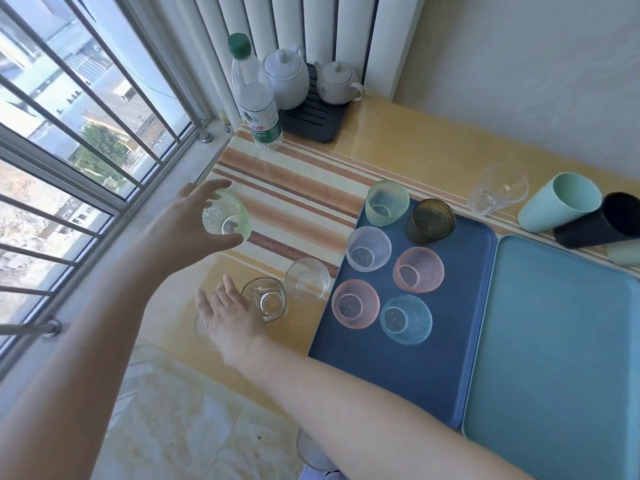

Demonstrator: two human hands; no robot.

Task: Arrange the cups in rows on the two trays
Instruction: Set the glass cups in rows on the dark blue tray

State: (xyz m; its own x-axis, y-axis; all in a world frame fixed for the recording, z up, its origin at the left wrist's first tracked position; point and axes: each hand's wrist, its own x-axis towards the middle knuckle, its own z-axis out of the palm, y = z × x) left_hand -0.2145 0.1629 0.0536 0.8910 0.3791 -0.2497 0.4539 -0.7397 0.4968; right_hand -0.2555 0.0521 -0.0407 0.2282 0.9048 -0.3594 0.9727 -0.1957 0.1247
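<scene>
My left hand (194, 220) grips a green dimpled cup (227, 216), held in the air left of the dark blue tray (408, 372). On that tray stand several coloured cups in two rows, among them a green cup (387, 202) and a dark olive cup (431, 221). The light blue tray (561, 358) to its right is bare. My right hand (230, 313) reaches over the table with fingers spread, beside a clear glass (265, 299) and above a small dimpled clear cup (201, 327). Another clear glass (307, 280) stands just behind.
A water bottle (256, 98), two white teapots (286, 77) on a black tray stand at the back. A clear glass (497, 194), a mint tumbler (561, 202) and a black tumbler (602, 220) lie beyond the trays. Window bars run along the left.
</scene>
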